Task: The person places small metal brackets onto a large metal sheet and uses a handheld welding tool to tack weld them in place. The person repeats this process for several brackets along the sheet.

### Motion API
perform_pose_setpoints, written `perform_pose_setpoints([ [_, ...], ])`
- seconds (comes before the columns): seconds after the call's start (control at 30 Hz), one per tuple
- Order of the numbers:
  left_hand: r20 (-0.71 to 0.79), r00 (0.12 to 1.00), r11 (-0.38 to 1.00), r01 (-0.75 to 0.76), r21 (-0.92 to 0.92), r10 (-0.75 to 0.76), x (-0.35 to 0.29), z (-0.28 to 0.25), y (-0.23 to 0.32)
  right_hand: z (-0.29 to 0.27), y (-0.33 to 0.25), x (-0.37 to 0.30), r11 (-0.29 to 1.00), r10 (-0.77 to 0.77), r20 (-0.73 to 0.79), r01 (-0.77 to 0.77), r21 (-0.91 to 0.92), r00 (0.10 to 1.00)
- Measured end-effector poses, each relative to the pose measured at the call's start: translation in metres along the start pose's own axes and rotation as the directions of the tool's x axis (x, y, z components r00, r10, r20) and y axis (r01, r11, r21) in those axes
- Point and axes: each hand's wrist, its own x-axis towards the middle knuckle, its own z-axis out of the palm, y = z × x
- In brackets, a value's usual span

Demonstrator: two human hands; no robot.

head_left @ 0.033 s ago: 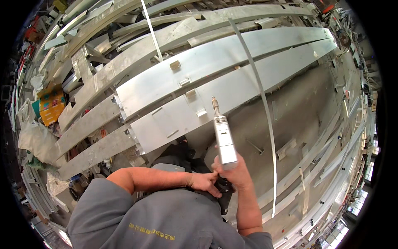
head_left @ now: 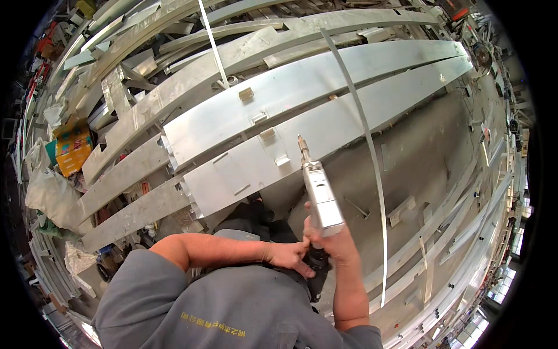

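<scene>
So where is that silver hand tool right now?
Low centre in the head view: the silver hand tool is gripped by the right hand, its tip near the long metal panel.

the scene is bright and evenly lit, with daylight coming from windows (head_left: 511, 273) at the right rim. the long aluminium panels (head_left: 325, 87) catch the light and show pale glare along their upper faces, strongest toward the far right end. shadows are soft: a dim patch lies on the concrete floor (head_left: 430, 151) under the panels' near edge. fisheye distortion bends every straight panel and strip into an arc, more so near the black circular border. the centre is fairly sharp, while clutter at the left rim (head_left: 52, 151) is smeared and compressed. colours look slightly washed out.
</scene>
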Motion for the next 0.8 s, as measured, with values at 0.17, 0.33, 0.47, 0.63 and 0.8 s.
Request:
perform_pose_setpoints([
  [0.17,-0.011,0.994,0.989,-0.103,0.11,0.104,0.03,-0.008,0.041,-0.042,-0.021,0.038,0.945,-0.002,0.063,-0.019,0.325,0.998],
  [0.33,-0.275,0.95,0.982,-0.174,-0.07,0.149,0.067,-0.029,0.019,-0.073,-0.004,0.087,0.917,0.065,0.129,-0.11,0.383,0.99],
  [0.47,-0.386,0.922,0.987,-0.079,-0.139,0.02,0.089,-0.041,0.044,-0.101,0.001,0.132,0.861,0.191,0.291,-0.302,0.408,0.938],
  [0.63,-0.437,0.897,0.982,-0.016,-0.186,-0.068,0.114,-0.048,0.051,-0.124,-0.005,0.159,0.838,0.289,0.388,-0.428,0.339,0.875],
  [0.8,-0.511,0.856,0.982,-0.02,-0.188,-0.08,0.139,-0.045,0.065,-0.147,-0.01,0.173,0.79,0.302,0.471,-0.494,0.364,0.829],
])
